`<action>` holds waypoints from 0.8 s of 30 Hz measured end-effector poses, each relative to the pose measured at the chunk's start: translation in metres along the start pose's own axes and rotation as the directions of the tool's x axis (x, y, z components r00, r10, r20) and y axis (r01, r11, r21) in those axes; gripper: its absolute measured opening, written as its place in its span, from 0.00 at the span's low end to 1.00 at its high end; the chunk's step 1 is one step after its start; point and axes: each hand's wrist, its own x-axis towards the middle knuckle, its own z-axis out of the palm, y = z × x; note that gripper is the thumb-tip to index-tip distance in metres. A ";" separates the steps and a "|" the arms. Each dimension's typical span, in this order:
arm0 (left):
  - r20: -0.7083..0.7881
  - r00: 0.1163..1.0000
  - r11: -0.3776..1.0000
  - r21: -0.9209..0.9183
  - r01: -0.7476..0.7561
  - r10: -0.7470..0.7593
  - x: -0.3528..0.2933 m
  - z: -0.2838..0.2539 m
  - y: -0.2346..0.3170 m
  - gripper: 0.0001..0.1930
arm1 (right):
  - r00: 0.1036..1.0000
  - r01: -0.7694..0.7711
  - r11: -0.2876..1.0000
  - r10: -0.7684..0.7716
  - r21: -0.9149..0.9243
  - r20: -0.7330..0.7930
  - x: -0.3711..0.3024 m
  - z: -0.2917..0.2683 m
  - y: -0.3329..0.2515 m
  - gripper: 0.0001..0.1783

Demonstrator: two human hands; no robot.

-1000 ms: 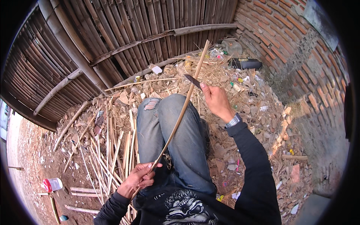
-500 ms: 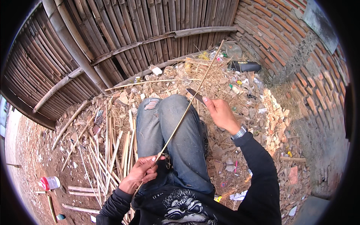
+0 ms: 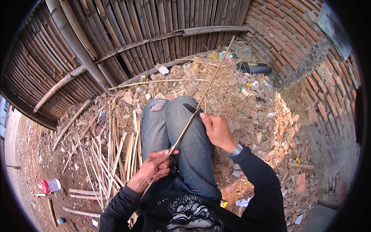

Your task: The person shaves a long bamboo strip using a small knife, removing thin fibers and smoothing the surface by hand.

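Observation:
A long thin bamboo strip (image 3: 209, 84) slants from my lap up past my knees. Low on the strip, my left hand (image 3: 157, 165) is closed round it, thumb laid along it. My right hand (image 3: 218, 129) grips a dark-bladed knife (image 3: 192, 110); its handle is hidden in the fingers. The blade lies against the strip or just over it, above my knee; I cannot tell how deep the edge sits. Under both hands are my worn jeans (image 3: 186, 135), with a torn patch at one knee.
Several pale split strips (image 3: 110, 154) lie on the ground to my left. Further left stands a clear tub with a red lid (image 3: 45, 186). A bamboo wall (image 3: 154, 38) rises ahead, a brick wall (image 3: 309, 77) on the right. Rubble and a black case (image 3: 255, 68) lie between.
My right hand has drawn the knife down and left along the strip, nearer to me. The left hand still holds the strip and has shifted slightly up and right.

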 end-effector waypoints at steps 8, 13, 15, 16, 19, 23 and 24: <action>0.030 0.999 0.999 -0.029 -0.013 0.014 0.019 0.017 0.007 0.20 | 0.994 -0.020 0.999 0.017 0.029 0.110 -0.033 0.003 -0.030 0.27; 0.072 0.997 0.990 -0.140 -0.023 0.033 0.030 0.027 0.004 0.20 | 0.980 -0.056 0.996 0.041 0.071 0.194 -0.044 0.002 -0.032 0.30; 0.081 0.996 0.990 -0.136 -0.029 0.041 0.031 0.028 0.002 0.20 | 0.969 -0.104 0.990 0.081 0.091 0.232 -0.046 0.002 -0.024 0.31; 0.089 0.995 0.991 -0.131 -0.035 0.047 0.031 0.029 0.001 0.20 | 0.965 -0.098 0.986 0.062 0.131 0.256 -0.046 0.007 -0.012 0.33; 0.104 0.990 0.993 -0.075 -0.089 0.097 0.027 0.025 -0.002 0.21 | 0.829 -0.425 0.815 0.175 0.393 0.531 -0.040 -0.002 0.003 0.35; 0.047 0.972 0.932 0.277 -0.234 0.230 0.018 0.025 0.000 0.22 | 0.693 -0.683 0.504 0.218 0.528 0.687 -0.022 -0.030 -0.014 0.32; 0.044 0.959 0.867 0.416 -0.274 0.282 0.017 0.026 0.001 0.21 | 0.783 -0.577 0.600 0.214 0.555 0.584 -0.018 -0.033 -0.014 0.32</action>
